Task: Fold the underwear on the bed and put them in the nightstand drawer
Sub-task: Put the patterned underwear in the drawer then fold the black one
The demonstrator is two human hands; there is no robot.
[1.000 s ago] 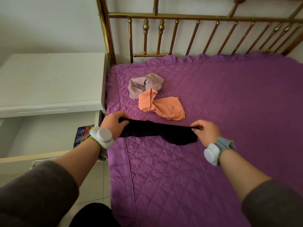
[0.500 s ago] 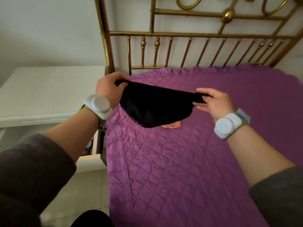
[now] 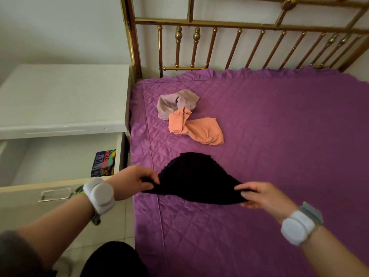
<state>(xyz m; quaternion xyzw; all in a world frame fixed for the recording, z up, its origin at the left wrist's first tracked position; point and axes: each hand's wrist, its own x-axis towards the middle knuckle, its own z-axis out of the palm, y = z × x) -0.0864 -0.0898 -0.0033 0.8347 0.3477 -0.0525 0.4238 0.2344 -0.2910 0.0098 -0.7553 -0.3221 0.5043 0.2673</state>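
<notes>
Lowered from where it was being held up in front of the headboard (image 3: 219,23) half a second ago, the black underwear (image 3: 195,176) is now being laid out on the purple bed (image 3: 279,196). Its wide waistband edge is being kept nearest the person and its narrow end is being pointed towards the headboard.

One waistband corner is being pinched by the left hand (image 3: 131,180), with the thumb on top and the fingers curled beneath. The opposite corner is being pinched in the same manner by the right hand (image 3: 265,196). The cloth is being stretched taut between them. Both forearms are being extended forwards and inwards, the left one from the nightstand side and the right one across the quilt, and a white wrist device is being worn on each.

Farther up the bed, a crumpled grey-lilac underwear (image 3: 175,102) and an orange underwear (image 3: 199,130) are lying touching each other, apart from the black one. Beside the bed, the drawer (image 3: 50,160) of the white nightstand (image 3: 60,96) is standing pulled out, and a colourful packet (image 3: 103,162) is lying in its right corner.
</notes>
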